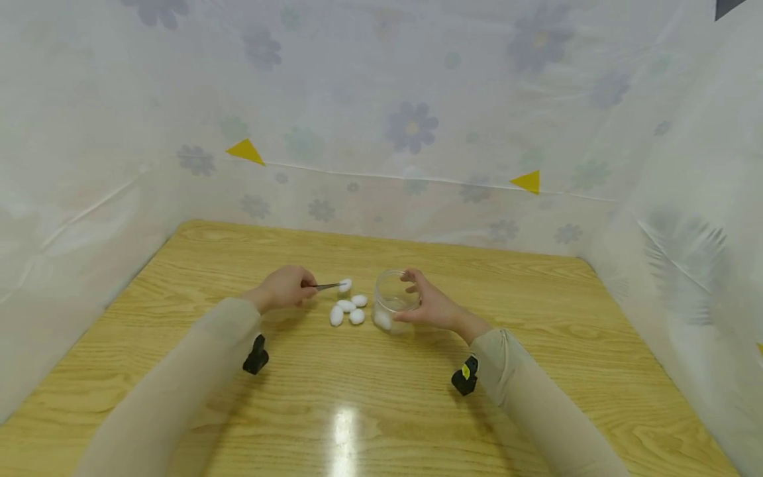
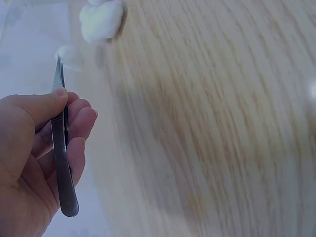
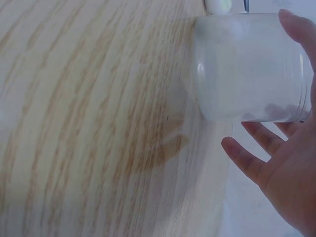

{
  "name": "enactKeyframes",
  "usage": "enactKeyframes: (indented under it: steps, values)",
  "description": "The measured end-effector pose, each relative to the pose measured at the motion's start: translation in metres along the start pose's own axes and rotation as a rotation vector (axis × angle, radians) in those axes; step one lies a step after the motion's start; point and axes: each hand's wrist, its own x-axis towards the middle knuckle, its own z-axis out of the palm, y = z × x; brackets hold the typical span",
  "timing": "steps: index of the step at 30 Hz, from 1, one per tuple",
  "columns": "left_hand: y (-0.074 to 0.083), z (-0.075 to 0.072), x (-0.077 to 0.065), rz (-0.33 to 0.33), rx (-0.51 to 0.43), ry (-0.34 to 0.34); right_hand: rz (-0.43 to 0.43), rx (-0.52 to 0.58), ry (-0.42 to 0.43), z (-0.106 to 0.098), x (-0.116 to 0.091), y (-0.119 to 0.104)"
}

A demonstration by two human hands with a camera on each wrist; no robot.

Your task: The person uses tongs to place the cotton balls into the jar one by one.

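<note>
Slim metal tweezers (image 2: 59, 138) pinch wht cotton ball (image 1: 344, 285) nr clear rnd jar (image 3: 247, 69).

Wood-grain table (image 1: 357, 377); flower-print sheet (image 1: 357, 79) behind, yellow triangles (image 1: 246, 152) on it.

Pale beige sleeves (image 1: 173, 391) end in gathered cuffs (image 1: 497, 351) beside black wrist blocks (image 1: 255, 356), the right one yellow-marked

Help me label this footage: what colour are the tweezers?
The tweezers are metallic grey, clearest in the left wrist view.
</note>
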Motion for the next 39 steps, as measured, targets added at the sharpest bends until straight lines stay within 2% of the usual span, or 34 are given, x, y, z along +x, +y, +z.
enactKeyframes:
  steps: [16, 25, 39]
  values:
    - [0.001, -0.009, -0.001, 0.049, -0.006, 0.030, 0.014, 0.017, -0.010, 0.000, 0.004, 0.006]
    - [0.009, -0.017, -0.001, 0.098, -0.020, 0.050, 0.015, 0.006, -0.005, 0.000, 0.003, 0.005]
    - [0.016, -0.024, -0.002, 0.114, -0.071, 0.067, 0.001, 0.001, 0.000, 0.000, 0.002, 0.003]
